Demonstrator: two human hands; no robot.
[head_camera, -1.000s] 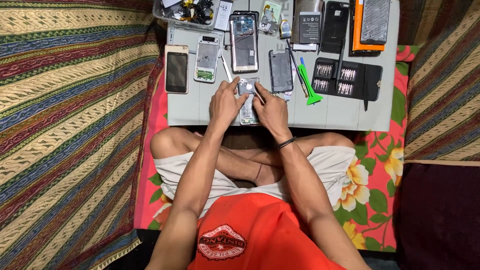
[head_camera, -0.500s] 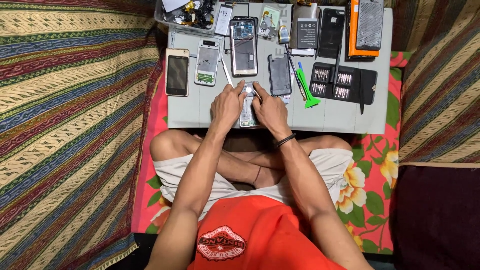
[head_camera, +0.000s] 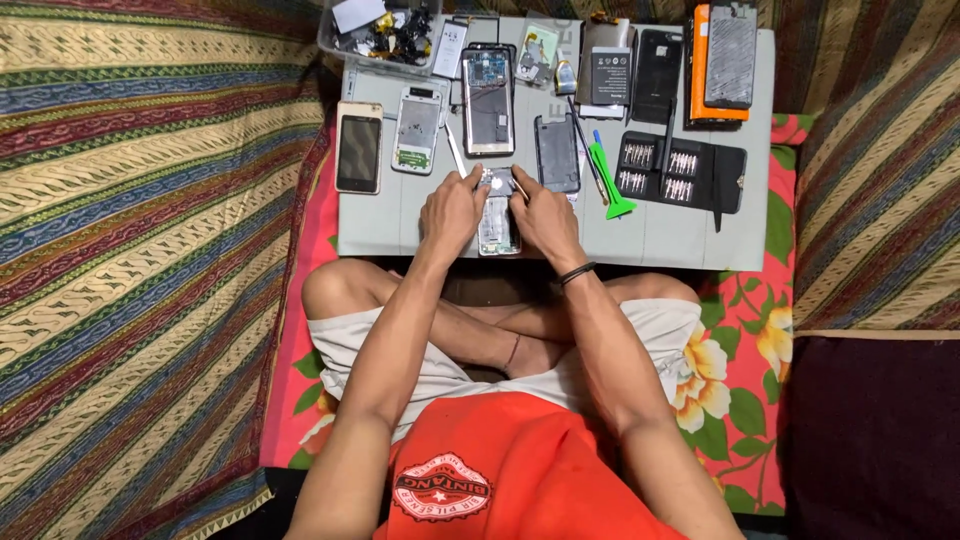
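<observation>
Hands barely shifted since earlier frames, both still at frame centre. Left hand (head_camera: 452, 210) pinches the opened phone (head_camera: 497, 222) steady on the grey bench (head_camera: 400, 225); right hand (head_camera: 545, 212) grips a thin tool, working its top. Green pry tool (head_camera: 606, 180) within reach.

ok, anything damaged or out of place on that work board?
Mostly opened-up phones: the one under the left hand and right hand has its back off, as does the larger open phone above. The white phone has a marred-looking face. The green pry tool lies askew. Nothing spilled.
</observation>
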